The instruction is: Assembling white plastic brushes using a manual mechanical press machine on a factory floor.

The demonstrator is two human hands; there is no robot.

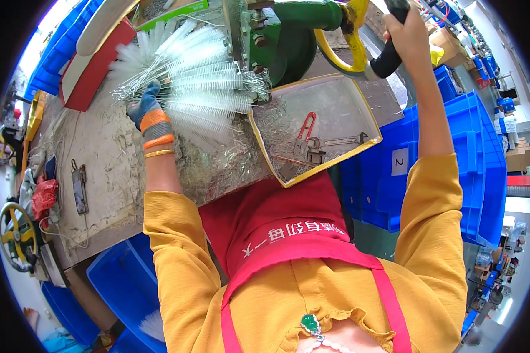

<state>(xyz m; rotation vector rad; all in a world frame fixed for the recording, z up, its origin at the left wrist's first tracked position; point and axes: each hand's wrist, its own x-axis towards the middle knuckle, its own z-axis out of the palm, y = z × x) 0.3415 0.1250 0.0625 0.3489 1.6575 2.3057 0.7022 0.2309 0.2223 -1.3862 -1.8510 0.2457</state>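
My left hand (149, 115), in a dark blue and orange work glove, is closed round the twisted wire ends of a bundle of tube brushes (203, 79). Their white bristles fan out to the right, and the far ends reach the base of a green hand press (285, 44). At the upper right my bare right hand (409, 38) grips the black handle (388, 60) of the press's yellow handwheel (354, 35). Part of the wheel and the top of the handle are cut off by the picture's upper edge.
A shallow yellow-edged tray (333, 106) holds red-handled pliers (305, 126), a wrench (344, 140) and wire clippings. Blue bins (471, 147) stand right of the bench (118, 194). A phone (79, 191) lies at left, and a red-and-white object (94, 73) is behind my left hand.
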